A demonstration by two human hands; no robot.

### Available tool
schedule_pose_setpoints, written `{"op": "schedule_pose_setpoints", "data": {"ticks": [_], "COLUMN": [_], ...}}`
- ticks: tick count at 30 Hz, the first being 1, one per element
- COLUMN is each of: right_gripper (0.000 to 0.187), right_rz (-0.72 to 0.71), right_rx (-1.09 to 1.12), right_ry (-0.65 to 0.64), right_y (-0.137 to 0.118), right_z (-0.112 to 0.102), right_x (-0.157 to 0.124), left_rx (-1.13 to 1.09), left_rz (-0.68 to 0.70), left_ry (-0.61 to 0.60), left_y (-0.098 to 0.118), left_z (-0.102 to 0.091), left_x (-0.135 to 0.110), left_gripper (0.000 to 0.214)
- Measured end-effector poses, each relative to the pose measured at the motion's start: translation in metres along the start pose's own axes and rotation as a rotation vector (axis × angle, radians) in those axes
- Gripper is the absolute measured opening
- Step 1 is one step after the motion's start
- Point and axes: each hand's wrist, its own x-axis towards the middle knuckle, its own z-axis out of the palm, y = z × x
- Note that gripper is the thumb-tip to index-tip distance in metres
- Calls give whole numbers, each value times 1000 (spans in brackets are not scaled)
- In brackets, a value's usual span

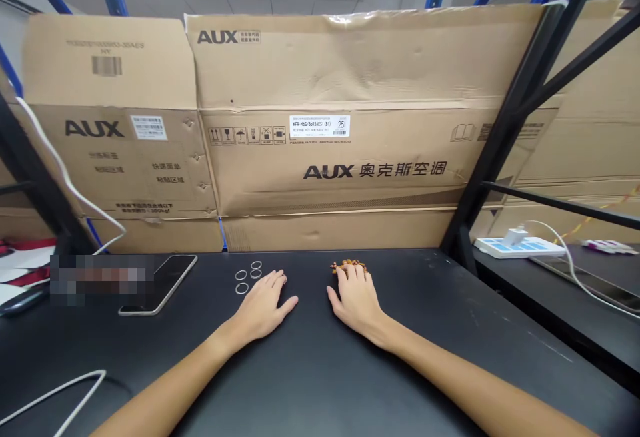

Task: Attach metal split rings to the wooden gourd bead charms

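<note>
My left hand [263, 305] lies flat and open on the black table [320, 370], palm down, fingers stretched forward. Just beyond its fingertips sit three small metal rings [248, 276] in a loose cluster. My right hand [356, 297] also rests flat and open on the table, palm down. Its fingertips touch a small pile of orange-brown bits [349, 265] that I cannot make out in detail. Neither hand holds anything.
A phone [160, 284] lies face up to the left of the rings. A white cable [55, 394] crosses the table's front left. Large AUX cardboard boxes [330, 157] wall off the back. A black rack post [505, 130] rises at right, with a power strip [520, 245] beyond.
</note>
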Motion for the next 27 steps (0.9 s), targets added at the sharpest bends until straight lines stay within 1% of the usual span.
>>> {"op": "schedule_pose_setpoints", "data": {"ticks": [1,3,6,9,11,13,16,19,23,27], "right_gripper": [33,27,25,28,28,26,21,12,12,13], "right_rz": [6,-28,-169,-327,-373,-358,-305,-280,-289,-289], "right_rx": [3,46,213,421,503,520,486,473,480,510], "right_ry": [-2,-6,3,0,-9,-1,4,-23,-56,-44], "right_y": [1,4,7,9,8,8,8,8,8,7], "right_z": [2,6,12,14,13,12,12,12,12,10], "right_x": [0,1,1,0,-1,-1,0,1,1,2], "left_rx": [-11,-33,-77,-137,-161,-148,-76,-7,115,231], "left_rz": [21,64,112,109,93,70,35,32,81,166], "left_ry": [3,24,73,94,97,120,153,135,99,111], "left_y": [-1,-2,-4,-7,-9,-10,-10,-8,-6,-5], "left_z": [0,1,3,5,6,7,7,3,-1,0], "left_x": [0,0,1,3,4,5,5,5,8,9], "left_gripper": [57,50,40,34,33,32,28,23,20,22]}}
